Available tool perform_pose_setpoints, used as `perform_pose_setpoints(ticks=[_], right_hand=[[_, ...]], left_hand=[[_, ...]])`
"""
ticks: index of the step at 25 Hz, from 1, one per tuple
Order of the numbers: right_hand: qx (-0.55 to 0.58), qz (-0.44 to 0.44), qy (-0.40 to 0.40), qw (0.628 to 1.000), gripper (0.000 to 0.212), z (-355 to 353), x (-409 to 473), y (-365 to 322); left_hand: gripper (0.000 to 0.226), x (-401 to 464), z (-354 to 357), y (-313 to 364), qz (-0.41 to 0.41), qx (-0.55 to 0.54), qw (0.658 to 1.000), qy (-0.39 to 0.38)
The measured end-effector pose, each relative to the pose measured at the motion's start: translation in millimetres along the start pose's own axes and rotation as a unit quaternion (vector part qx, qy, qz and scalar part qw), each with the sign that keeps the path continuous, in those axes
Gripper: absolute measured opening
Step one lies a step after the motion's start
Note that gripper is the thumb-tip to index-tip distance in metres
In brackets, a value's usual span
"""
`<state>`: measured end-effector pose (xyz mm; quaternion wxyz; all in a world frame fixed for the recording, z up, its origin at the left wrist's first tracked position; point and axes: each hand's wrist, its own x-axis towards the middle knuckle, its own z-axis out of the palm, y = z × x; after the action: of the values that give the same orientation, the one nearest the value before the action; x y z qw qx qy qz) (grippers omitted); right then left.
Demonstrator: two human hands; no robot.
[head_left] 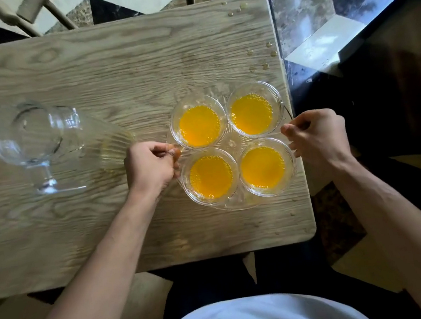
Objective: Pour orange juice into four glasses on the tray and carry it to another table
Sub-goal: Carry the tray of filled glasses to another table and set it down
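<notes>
Several clear glasses holding orange juice stand in a square on a round clear glass tray near the table's right end: one at the back left, one at the back right, one at the front right. My left hand pinches the tray's left rim with thumb and curled fingers. My right hand grips the tray's right rim with curled fingers. An empty clear glass pitcher stands on the table to the left of my left hand.
The wooden table has juice droplets along its right edge and at the back right corner. A chair frame stands behind the table. Patterned tile floor lies to the right, with a dark area beyond.
</notes>
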<state>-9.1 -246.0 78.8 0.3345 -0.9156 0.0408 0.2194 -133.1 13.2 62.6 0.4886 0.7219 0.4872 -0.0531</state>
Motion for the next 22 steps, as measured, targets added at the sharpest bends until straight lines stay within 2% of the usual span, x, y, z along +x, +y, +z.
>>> perform_pose_setpoints(ticks=[7,11,16,22], right_hand=[[-0.019,-0.010,0.002,1.000,0.015,0,-37,-6],[-0.016,-0.023,-0.008,1.000,0.015,0,-53,-8],[-0.027,-0.057,-0.031,0.998,0.014,-9,-62,-14],[-0.080,-0.130,-0.084,0.985,0.012,-17,-70,-29]], left_hand=[[0.018,-32,-27,-13,-0.021,-0.058,0.998,-0.029],[0.016,-48,-39,-26,-0.027,-0.060,0.998,-0.015],[0.024,-74,-46,-41,-0.028,-0.061,0.997,0.038],[0.033,-128,-48,-68,-0.087,-0.117,0.983,0.116]])
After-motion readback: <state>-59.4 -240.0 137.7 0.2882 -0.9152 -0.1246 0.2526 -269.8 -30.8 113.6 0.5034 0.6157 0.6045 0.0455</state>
